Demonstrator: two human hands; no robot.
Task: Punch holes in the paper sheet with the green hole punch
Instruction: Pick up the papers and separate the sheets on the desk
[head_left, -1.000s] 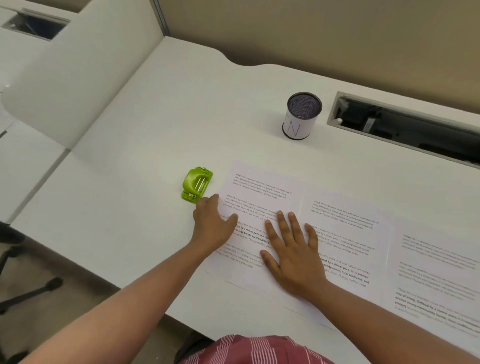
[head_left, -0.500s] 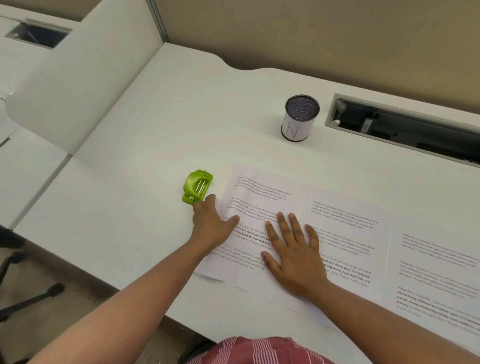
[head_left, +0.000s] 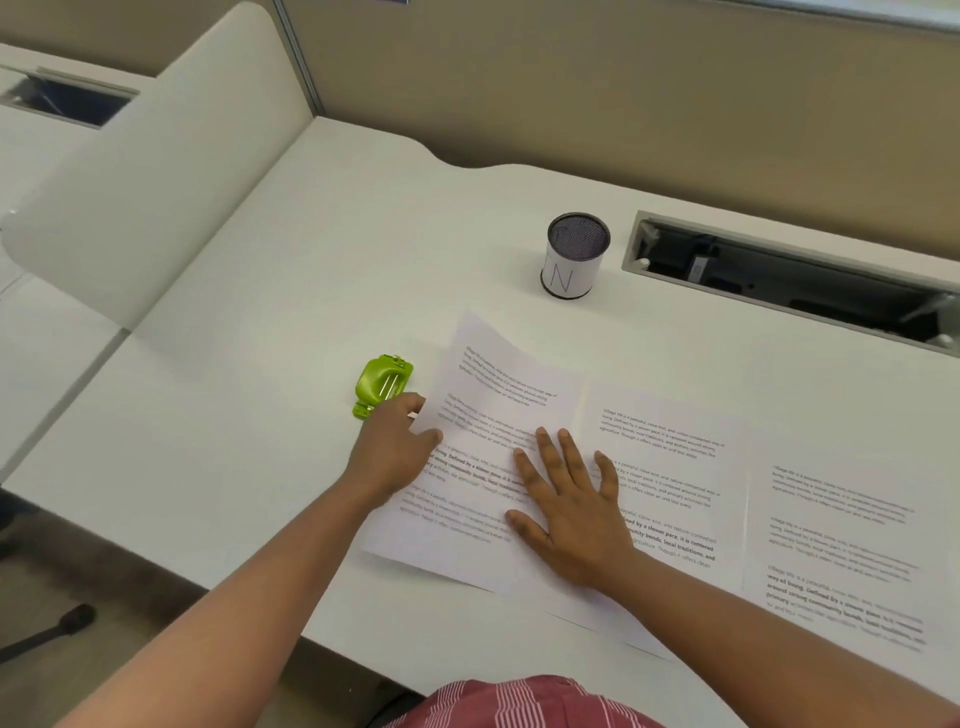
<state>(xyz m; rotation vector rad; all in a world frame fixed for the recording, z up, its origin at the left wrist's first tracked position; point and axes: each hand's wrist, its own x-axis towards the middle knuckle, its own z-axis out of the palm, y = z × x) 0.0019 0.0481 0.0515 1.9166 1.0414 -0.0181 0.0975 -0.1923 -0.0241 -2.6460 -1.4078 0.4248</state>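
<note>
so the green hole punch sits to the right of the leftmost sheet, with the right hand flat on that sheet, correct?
Not quite. In the head view the green hole punch sits to the left of the leftmost sheet, beside the left hand. The right hand does lie flat on that sheet.

- One green hole punch (head_left: 383, 385), left of the sheets.
- Three printed paper sheets: left (head_left: 485, 441), middle (head_left: 670, 467), right (head_left: 841, 545).
- One mesh pen cup (head_left: 571, 255), far side.
- Two hands: left hand (head_left: 396, 451), right hand (head_left: 569, 506).
</note>
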